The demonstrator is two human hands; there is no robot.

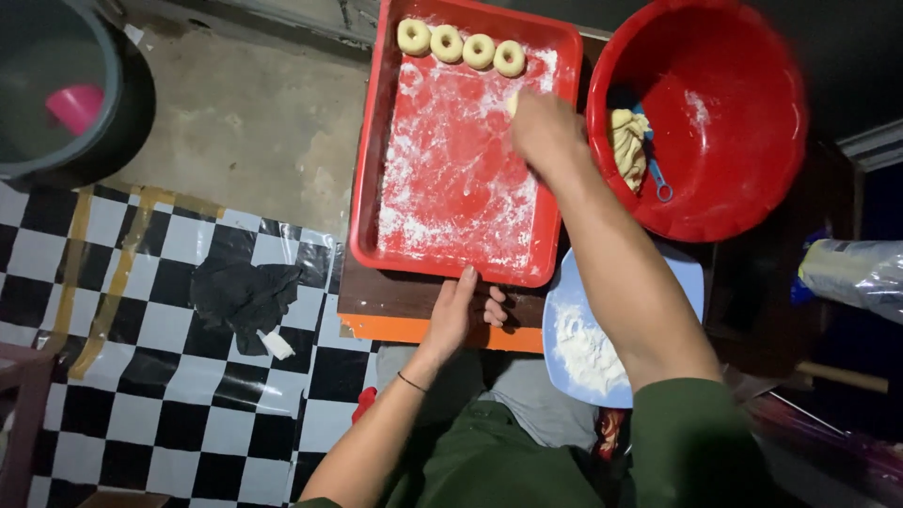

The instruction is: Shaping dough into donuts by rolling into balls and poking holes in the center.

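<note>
Right hand (544,127) over the floured red tray (376,141), fingers curled around a pale dough piece (513,102), mostly hidden. Four dough rings (461,45) sit in a row along the far edge. Best to set the piece just beside the last ring, apart, not squeezed. Left hand (461,310) rests loose and empty at the tray's near rim. Soft, matte dough lump (628,141) in glossy red basin (734,56); powdery flour on blue plate (574,310).
</note>
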